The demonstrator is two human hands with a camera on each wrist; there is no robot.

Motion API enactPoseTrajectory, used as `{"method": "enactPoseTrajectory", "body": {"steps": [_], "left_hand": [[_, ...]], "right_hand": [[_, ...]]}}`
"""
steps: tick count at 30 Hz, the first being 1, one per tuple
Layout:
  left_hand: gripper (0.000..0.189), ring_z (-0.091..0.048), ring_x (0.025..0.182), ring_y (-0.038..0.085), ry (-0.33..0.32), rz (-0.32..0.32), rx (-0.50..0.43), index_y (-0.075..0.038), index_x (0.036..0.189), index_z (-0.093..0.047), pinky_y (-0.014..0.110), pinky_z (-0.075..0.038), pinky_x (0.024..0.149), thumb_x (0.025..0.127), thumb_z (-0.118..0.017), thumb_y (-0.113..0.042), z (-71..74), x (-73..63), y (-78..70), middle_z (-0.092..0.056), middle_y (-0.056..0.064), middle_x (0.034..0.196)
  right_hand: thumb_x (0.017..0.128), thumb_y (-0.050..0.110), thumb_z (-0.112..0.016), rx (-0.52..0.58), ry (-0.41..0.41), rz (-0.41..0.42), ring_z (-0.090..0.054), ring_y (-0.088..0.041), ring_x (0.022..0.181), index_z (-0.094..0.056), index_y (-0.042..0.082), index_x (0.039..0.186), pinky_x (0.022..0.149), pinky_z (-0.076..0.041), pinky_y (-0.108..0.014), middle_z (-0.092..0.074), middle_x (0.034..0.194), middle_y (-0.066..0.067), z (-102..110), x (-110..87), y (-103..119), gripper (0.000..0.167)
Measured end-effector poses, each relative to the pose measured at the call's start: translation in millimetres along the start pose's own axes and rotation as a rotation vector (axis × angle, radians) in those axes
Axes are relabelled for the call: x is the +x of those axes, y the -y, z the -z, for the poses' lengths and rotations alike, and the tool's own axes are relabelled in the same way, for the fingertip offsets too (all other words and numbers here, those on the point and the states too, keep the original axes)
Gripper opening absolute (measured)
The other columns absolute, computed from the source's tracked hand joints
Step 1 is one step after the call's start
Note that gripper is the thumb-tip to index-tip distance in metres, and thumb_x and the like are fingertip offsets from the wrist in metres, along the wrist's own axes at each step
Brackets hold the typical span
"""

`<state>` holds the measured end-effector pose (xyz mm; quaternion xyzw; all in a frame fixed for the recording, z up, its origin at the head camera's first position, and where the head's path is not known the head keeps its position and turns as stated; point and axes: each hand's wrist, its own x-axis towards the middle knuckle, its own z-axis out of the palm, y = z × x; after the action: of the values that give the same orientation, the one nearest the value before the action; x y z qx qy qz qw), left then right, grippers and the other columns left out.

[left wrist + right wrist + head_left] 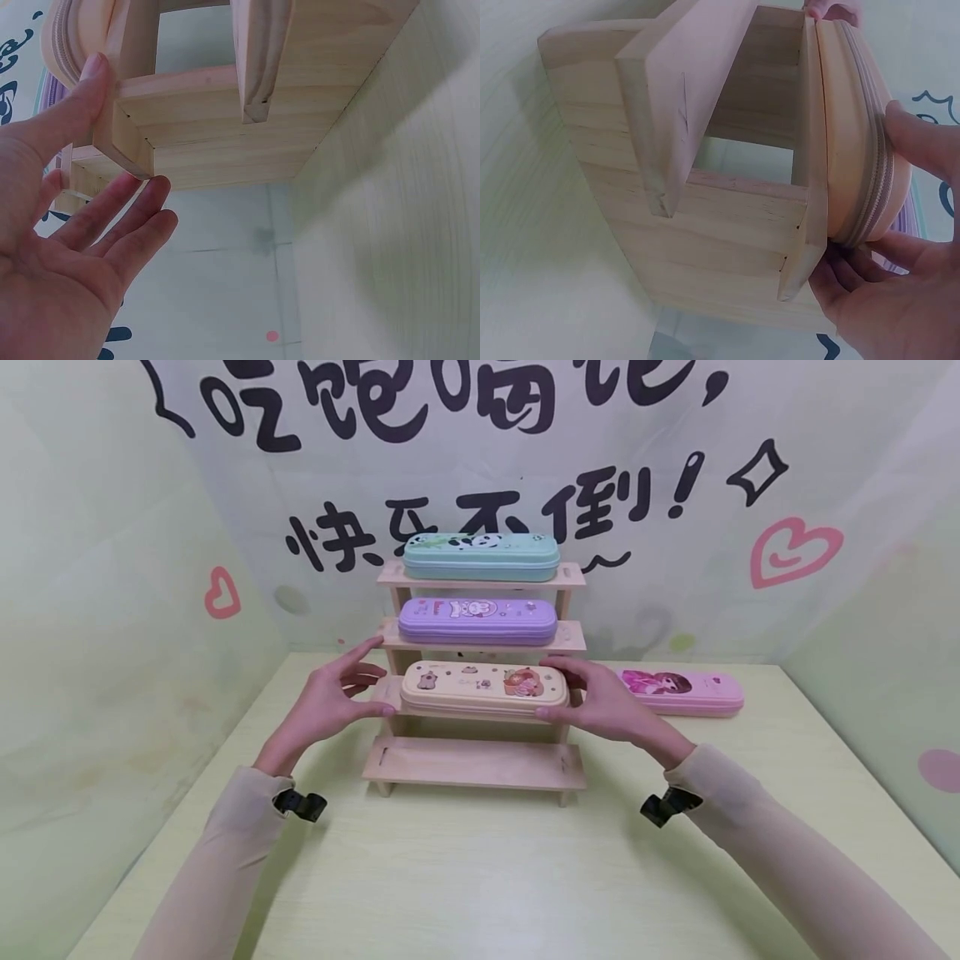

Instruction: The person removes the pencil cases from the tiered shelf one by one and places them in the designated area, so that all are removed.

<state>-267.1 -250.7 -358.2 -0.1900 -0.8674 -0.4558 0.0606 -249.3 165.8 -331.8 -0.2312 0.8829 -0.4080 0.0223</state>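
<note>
At the centre left of the frame we see the left hand (326,697) spread in a loose curve, thumb at the front and fingers behind the left end of the wooden stand's (472,762) 3rd board from the top; whether it presses there, we cannot tell.

Moving right, we find 3 zipped cases in the middle of the frame, 1 on each of the 3 upper boards: a mint case (480,560) on top, a purple case (477,622) below it, then a cream case (483,687) flat on the 3rd board. Right of centre, the right hand (600,702) pinches the right end of the cream case, thumb on its front side and fingers behind. Farther right, partly behind that hand, a pink case (686,692) lies on the pale table (465,860).

We judge the work well advanced: 3 of the 4 cases in view are up on the stand, the cream case looks almost settled, and the pink case lies off the stand.

As for writing, the upper line (367,397) on the backdrop (247,510), cut off by the frame's top edge, seems to read 吃饱喝饱, and the lower line (491,510), partly behind the mint case, 快乐不倒! We notice small lettering beside the cartoons on the purple and cream cases, too fine for us to read, and can make out no brand
</note>
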Motion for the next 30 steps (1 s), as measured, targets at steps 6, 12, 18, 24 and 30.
{"method": "enactPoseTrajectory", "body": {"steps": [6, 12, 18, 24, 30], "left_hand": [[0.108, -0.067, 0.119, 0.034, 0.002, 0.004, -0.003, -0.036, 0.164, -0.039, 0.050, -0.050, 0.112, 0.076, -0.098, -0.013, -0.2, -0.3, -0.4, -0.068, 0.016, 0.130], [0.108, -0.067, 0.120, 0.034, 0.002, 0.002, -0.002, -0.035, 0.164, -0.039, 0.048, -0.050, 0.112, 0.076, -0.097, -0.013, -0.4, -0.4, -1.5, -0.068, 0.016, 0.131], [0.108, -0.067, 0.119, 0.034, 0.000, -0.002, -0.004, -0.034, 0.164, -0.039, 0.048, -0.051, 0.112, 0.076, -0.097, -0.012, -0.6, -1.4, -1.6, -0.068, 0.016, 0.130], [0.107, -0.067, 0.119, 0.035, -0.001, -0.005, -0.001, -0.034, 0.164, -0.040, 0.049, -0.051, 0.112, 0.076, -0.097, -0.013, -0.6, -1.6, -0.8, -0.068, 0.017, 0.131], [0.108, -0.066, 0.120, 0.035, -0.001, -0.005, 0.004, -0.034, 0.164, -0.039, 0.051, -0.051, 0.112, 0.076, -0.097, -0.013, -0.5, -0.8, -0.8, -0.067, 0.017, 0.132]], "right_hand": [[0.086, 0.028, -0.090, 0.043, -0.013, -0.023, -0.060, -0.032, 0.121, -0.052, 0.003, 0.153, 0.096, -0.051, -0.042, -0.060, 0.141, -0.014, -1.8, -1.5, 2.1, 0.082], [0.086, 0.025, -0.091, 0.116, -0.040, -0.046, -0.057, -0.029, 0.109, -0.054, 0.006, 0.152, 0.082, -0.049, -0.034, -0.061, 0.137, -0.012, -4.8, -4.4, 1.6, 0.079], [0.085, 0.022, -0.091, 0.155, -0.054, -0.046, -0.057, -0.029, 0.113, -0.054, 0.006, 0.151, 0.089, -0.051, -0.036, -0.059, 0.140, -0.012, -8.2, -6.8, -0.7, 0.078], [0.084, 0.022, -0.091, 0.163, -0.070, -0.031, -0.057, -0.030, 0.115, -0.055, 0.006, 0.150, 0.090, -0.051, -0.038, -0.060, 0.138, -0.012, -9.9, -9.0, -2.9, 0.077], [0.084, 0.020, -0.091, 0.183, -0.083, -0.012, -0.058, -0.034, 0.125, -0.055, 0.007, 0.150, 0.104, -0.050, -0.049, -0.058, 0.144, -0.013, -8.6, -12.0, -3.2, 0.076]]}}
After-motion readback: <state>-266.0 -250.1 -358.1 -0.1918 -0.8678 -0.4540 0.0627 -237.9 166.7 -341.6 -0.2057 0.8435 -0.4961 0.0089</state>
